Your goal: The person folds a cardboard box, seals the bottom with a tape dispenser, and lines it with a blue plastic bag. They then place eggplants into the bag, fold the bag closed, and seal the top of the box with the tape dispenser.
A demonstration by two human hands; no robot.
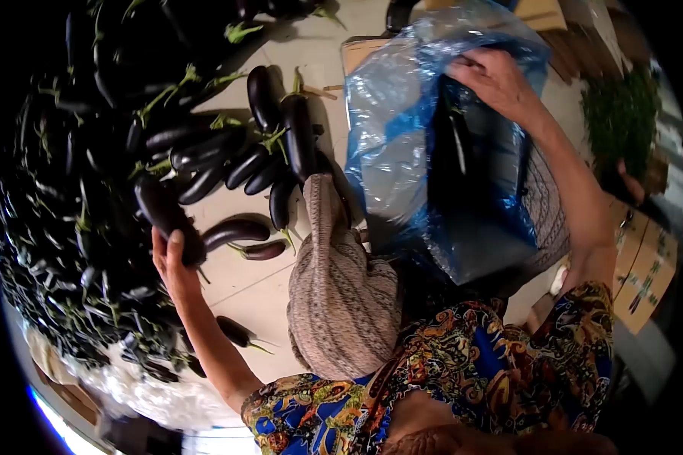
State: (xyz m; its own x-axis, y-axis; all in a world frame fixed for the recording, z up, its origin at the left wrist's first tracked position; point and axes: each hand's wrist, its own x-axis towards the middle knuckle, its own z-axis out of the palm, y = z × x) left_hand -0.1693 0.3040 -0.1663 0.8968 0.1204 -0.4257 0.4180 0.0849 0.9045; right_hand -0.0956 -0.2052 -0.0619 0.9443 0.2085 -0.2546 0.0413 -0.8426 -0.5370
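Observation:
My left hand (pixel 174 258) is closed around a dark purple eggplant (pixel 158 199) at the edge of a big eggplant heap (pixel 83 197). Its thumb lies on the eggplant's near end. On the right, my right hand (pixel 497 82) is at the mouth of a blue-tinted clear plastic bag (pixel 391 136). Its fingers are bent and smeared by motion, so what they hold, if anything, does not show. Below them, a long glossy eggplant (pixel 457 140) is visible in the bag. Deeper contents are dark.
Loose eggplants (pixel 262 167) lie on the pale floor (pixel 239 292) between heap and bag. My patterned trouser leg (pixel 341 303) rises beside the bag. A cardboard box (pixel 645 262) and a green leafy pile (pixel 622 106) are at right. White plastic (pixel 167 398) is at lower left.

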